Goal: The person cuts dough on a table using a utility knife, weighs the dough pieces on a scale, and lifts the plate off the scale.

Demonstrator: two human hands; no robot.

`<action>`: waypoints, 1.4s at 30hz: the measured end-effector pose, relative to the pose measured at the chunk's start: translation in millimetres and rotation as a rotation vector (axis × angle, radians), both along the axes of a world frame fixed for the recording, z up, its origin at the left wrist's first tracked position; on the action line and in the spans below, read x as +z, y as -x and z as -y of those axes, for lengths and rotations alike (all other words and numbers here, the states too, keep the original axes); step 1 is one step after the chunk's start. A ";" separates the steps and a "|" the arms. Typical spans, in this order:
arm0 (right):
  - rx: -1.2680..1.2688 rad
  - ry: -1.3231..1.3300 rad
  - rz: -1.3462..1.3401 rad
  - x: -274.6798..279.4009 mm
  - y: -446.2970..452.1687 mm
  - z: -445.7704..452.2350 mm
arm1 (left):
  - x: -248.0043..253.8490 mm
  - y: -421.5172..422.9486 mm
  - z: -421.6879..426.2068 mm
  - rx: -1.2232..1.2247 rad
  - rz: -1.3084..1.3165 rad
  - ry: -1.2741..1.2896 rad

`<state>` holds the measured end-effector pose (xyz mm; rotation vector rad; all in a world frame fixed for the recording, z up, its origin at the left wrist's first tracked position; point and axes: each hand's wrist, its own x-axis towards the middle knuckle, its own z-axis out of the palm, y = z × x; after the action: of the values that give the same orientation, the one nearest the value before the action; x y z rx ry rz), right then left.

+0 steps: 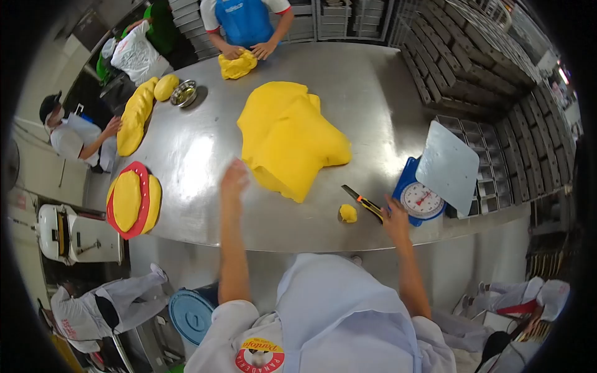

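Note:
A big slab of yellow dough (pixel 289 137) lies folded on the steel table (pixel 199 217). My left hand (pixel 234 179) is beside its left edge, over the table, smeared by motion so its fingers do not show clearly. My right hand (pixel 395 217) is at the table's front edge with its fingers closed at the handle end of a utility knife (pixel 367 204), whose blade points away to the left. Just left of the handle sits a small lump of yellow dough (pixel 347 213). Right beside that hand stands a blue dial scale (pixel 423 200) with a flat metal pan (pixel 449 168).
Stacked metal baking pans (pixel 460 68) rise along the right side. A red tray with dough (pixel 140 193), a long dough roll (pixel 135 118) and a metal bowl (pixel 184 94) are on the left. Across the table, a person in a blue apron (pixel 242 22) handles dough. Another person (pixel 78 133) stands left.

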<state>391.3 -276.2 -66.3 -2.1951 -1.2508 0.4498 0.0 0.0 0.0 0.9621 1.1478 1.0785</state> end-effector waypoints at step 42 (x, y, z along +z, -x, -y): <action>0.689 -0.102 0.090 79.9 161.8 -329.8 | -124.6 -25.8 -38.1 -0.042 -0.903 -0.313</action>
<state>229.6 53.6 13.7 -1.6660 -2.0270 0.5335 25.8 38.1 -124.6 1.8143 1.6839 0.7980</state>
